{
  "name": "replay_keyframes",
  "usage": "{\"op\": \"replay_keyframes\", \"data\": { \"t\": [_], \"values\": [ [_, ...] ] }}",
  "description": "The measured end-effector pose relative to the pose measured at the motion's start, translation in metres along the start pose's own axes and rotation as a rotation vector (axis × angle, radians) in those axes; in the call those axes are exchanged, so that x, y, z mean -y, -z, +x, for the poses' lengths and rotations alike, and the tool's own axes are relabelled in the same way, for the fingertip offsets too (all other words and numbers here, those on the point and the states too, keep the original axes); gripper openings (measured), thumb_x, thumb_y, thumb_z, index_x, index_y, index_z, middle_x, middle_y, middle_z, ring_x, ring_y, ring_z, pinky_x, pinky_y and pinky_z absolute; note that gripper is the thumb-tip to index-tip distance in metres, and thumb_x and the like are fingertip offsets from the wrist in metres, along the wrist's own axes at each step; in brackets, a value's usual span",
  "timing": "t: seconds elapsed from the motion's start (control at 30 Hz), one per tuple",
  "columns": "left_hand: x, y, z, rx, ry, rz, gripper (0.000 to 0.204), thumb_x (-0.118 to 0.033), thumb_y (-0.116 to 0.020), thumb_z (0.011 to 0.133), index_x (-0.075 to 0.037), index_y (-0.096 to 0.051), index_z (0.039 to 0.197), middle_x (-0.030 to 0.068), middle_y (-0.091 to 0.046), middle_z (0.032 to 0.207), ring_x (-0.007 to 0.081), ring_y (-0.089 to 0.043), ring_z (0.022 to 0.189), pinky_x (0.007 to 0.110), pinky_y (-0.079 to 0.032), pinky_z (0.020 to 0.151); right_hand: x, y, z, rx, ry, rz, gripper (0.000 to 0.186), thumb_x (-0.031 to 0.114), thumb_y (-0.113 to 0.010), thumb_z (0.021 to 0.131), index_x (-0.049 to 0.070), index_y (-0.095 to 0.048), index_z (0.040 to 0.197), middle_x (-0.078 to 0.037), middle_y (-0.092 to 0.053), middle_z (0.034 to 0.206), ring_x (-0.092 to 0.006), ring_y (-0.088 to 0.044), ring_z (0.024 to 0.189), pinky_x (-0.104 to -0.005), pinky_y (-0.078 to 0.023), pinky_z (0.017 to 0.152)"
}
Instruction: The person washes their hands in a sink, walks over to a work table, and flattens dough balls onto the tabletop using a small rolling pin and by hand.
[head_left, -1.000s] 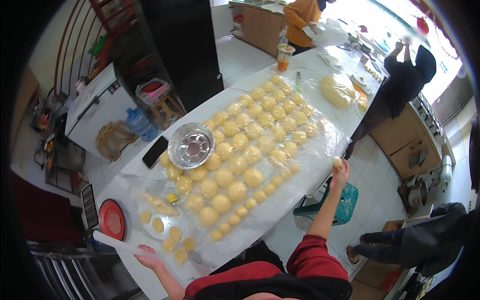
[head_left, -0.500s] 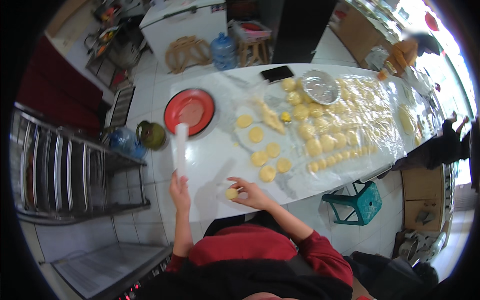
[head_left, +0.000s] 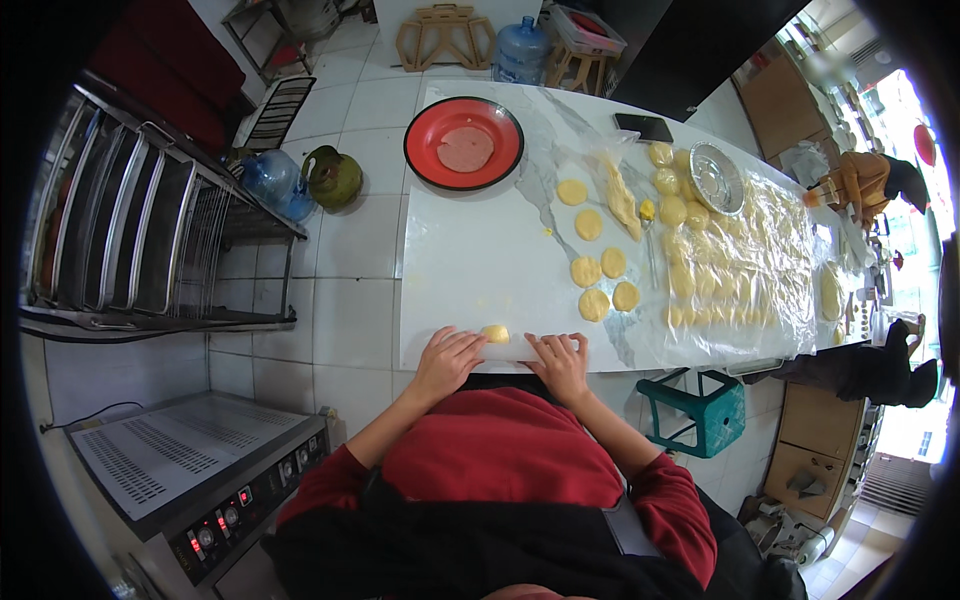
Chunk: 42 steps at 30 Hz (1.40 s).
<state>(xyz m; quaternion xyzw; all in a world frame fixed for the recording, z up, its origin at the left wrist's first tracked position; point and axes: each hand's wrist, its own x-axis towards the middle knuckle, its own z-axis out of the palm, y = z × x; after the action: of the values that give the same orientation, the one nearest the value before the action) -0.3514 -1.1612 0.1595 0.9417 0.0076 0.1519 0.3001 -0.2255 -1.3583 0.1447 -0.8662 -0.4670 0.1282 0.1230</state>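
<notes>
A small pale-yellow piece of dough [head_left: 495, 334] lies on the white marble tabletop near its front edge. Just nearer to me is a white rolling pin [head_left: 511, 352], hard to tell from the table. My left hand [head_left: 450, 360] rests on its left part, fingers stretched out. On its right part lies my right hand [head_left: 560, 363], fingers spread. The pin's ends are hidden under my hands. Several flat dough rounds [head_left: 588, 225] lie to the right, beside a clear plastic bag of yellowish filling [head_left: 622, 200].
A red, black-rimmed plate [head_left: 425, 143] with a flat pink piece stands at the back left. Dough balls under plastic sheet [head_left: 745, 255] cover the right side, with a foil bowl [head_left: 717, 178] and phone [head_left: 643, 128] nearby. A green stool [head_left: 715, 415] stands beside the table.
My left hand has brought the rolling pin down from upright to lying across the front edge. My right hand has let go of the dough piece and moved onto the pin.
</notes>
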Motion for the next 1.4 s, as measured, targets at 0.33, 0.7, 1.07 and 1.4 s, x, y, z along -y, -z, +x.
{"op": "replay_keyframes", "data": {
  "t": [0.33, 0.7, 1.07, 1.4],
  "values": [
    [0.054, -0.015, 0.099, -0.022, 0.242, 0.563, 0.066, -0.048, -0.036, 0.083, -0.01, -0.018, 0.134, 0.0117, -0.012, 0.141, 0.0295, -0.01, 0.13, 0.061, 0.0, 0.096, -0.011, 0.038, 0.115, -0.427, -0.117, -0.214, 0.064, 0.045, -0.049, 0.078, 0.01, -0.031, 0.129, -0.012, -0.028, 0.132, -0.028, -0.019, 0.126, -0.0608, -0.003, 0.096],
    [0.017, -0.028, -0.012, 0.034, 0.173, 0.323, 0.057, -0.034, -0.058, 0.073, -0.008, -0.042, 0.121, 0.0083, -0.049, 0.11, 0.021, -0.044, 0.107, 0.051, -0.019, 0.096, 0.007, 0.019, 0.025, -0.107, 0.103, 0.004, 0.054, 0.034, -0.048, 0.083, 0.008, -0.033, 0.128, -0.015, -0.029, 0.133, -0.0272, -0.025, 0.125, -0.0496, -0.014, 0.1],
    [0.076, 0.033, -0.061, -0.857, 0.392, 0.205, 0.028, -0.014, -0.056, 0.08, 0.0, -0.051, 0.103, 0.013, -0.053, 0.096, 0.0273, -0.05, 0.087, 0.038, -0.036, 0.08, 0.031, 0.0, 0.074, -0.044, 0.125, 0.305, 0.038, 0.005, -0.059, 0.068, 0.001, -0.05, 0.105, -0.016, -0.054, 0.085, -0.0324, -0.051, 0.084, -0.0369, -0.042, 0.077],
    [0.078, 0.05, -0.08, -1.394, 0.596, -0.245, 0.036, -0.011, -0.046, 0.087, 0.006, -0.037, 0.117, 0.0151, -0.048, 0.106, 0.0213, -0.05, 0.095, 0.03, -0.038, 0.087, 0.025, 0.078, 0.101, 0.123, 0.177, 0.636, 0.016, 0.006, -0.058, 0.071, 0.004, -0.057, 0.088, -0.009, -0.056, 0.057, -0.0151, -0.055, 0.053, -0.0282, -0.043, 0.052]
  ]
}}
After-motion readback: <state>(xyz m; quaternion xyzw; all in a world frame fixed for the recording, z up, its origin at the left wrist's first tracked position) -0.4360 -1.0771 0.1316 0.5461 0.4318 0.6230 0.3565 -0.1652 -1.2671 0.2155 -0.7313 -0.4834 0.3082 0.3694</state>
